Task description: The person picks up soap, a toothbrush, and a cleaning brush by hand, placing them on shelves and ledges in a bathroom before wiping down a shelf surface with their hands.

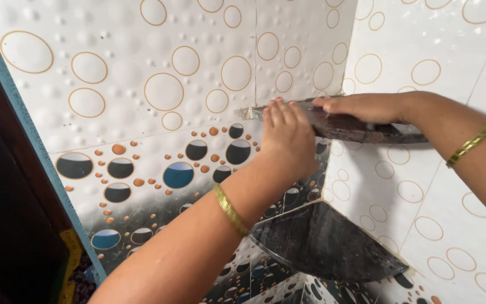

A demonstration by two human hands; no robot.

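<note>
Dark speckled stone corner shelf [361, 130], the upper of two, sits wedged into the corner where two tiled walls meet, and both of the person's hands are on it. Left hand [288, 135] lies at the shelf's near, left end, fingers straight and pressed together, fingertips [279, 107] resting on the top edge with red-painted nails just visible; the palm faces the wall and the fingers are not curled around anything. Right hand [367, 107] lies flat on top of the shelf, to the right of the left hand and close beside it, fingers extended towards the left along the shelf's surface; it presses down rather than grips. Each wrist carries a thin gold bangle: one on the left forearm [230, 209] below the left hand, one on the right forearm [475, 142] far to the right of the right hand.

Directly beneath both hands, a second dark stone corner shelf [333, 242] of the same quarter-round shape juts from the same corner. Behind the left hand is a white tiled wall [142, 67] patterned with raised dots and orange-outlined circles, turning lower down into dark blue and black circles. At the far left, well apart from the hands, stands a teal-edged dark wooden door frame [7, 169].
</note>
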